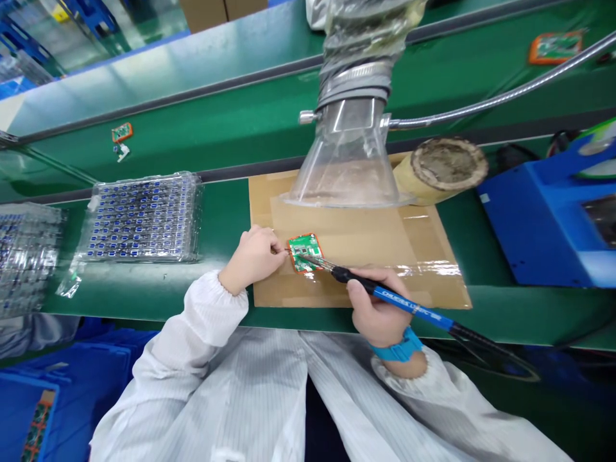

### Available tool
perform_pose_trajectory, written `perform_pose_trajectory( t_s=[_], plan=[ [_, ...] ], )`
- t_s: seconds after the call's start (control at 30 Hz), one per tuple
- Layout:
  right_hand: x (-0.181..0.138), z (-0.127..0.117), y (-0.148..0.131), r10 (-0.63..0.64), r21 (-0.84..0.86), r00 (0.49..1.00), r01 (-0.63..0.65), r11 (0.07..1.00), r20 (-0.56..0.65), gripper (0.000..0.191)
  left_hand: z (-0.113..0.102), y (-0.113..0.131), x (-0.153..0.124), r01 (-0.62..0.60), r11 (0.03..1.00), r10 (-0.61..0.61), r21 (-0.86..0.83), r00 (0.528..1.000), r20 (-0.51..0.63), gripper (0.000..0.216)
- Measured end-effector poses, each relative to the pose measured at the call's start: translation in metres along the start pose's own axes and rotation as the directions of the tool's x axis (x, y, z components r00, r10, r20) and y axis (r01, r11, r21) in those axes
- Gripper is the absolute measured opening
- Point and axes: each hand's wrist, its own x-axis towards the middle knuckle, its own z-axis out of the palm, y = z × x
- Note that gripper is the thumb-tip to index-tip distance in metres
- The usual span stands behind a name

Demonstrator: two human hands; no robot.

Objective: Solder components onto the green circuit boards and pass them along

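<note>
A small green circuit board with an orange rim [305,252] lies on a cardboard sheet [366,256] on the green bench. My right hand [378,308] is closed round a blue-handled soldering iron [399,301], whose tip rests on the board's left part. My left hand [255,256] is pinched at the board's left edge, with a thin wire-like piece between its fingertips that I cannot make out clearly. Both arms wear white striped sleeves; a blue wrist strap [399,350] circles my right wrist.
A clear fume-extraction hood [349,157] hangs just behind the board. A brown-stained round sponge holder [445,167] and a blue soldering station [553,218] stand to the right. Clear trays of small blue parts [142,218] lie left. Another orange-rimmed board [122,132] lies on the conveyor.
</note>
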Motion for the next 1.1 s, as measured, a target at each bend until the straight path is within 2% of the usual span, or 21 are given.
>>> perform_pose_trajectory(
  t_s=[0.3,0.6,0.9,1.1],
  plan=[
    [0.0056,0.0042,-0.0063,-0.023,-0.085,0.997,0.029,0.996,0.068,0.011,-0.008,0.0055,0.0053,-0.004,0.998,0.0,0.057,0.997,0.08,0.024],
    [0.0049,0.0063,-0.0065,0.005,-0.143,0.996,0.008,0.99,0.094,0.008,-0.0069,0.0059,0.0048,-0.018,0.996,0.012,0.083,0.997,0.071,0.023],
    [0.0059,0.0055,-0.0073,-0.024,-0.126,0.996,0.035,0.991,0.081,0.008,-0.0073,0.0054,0.0052,-0.023,0.998,0.019,0.056,0.998,0.067,0.025],
    [0.006,0.006,-0.0078,-0.051,-0.113,0.991,0.065,0.991,0.121,0.012,-0.008,0.0062,0.0048,-0.021,0.998,0.017,0.053,0.998,0.063,0.025]
  ],
)
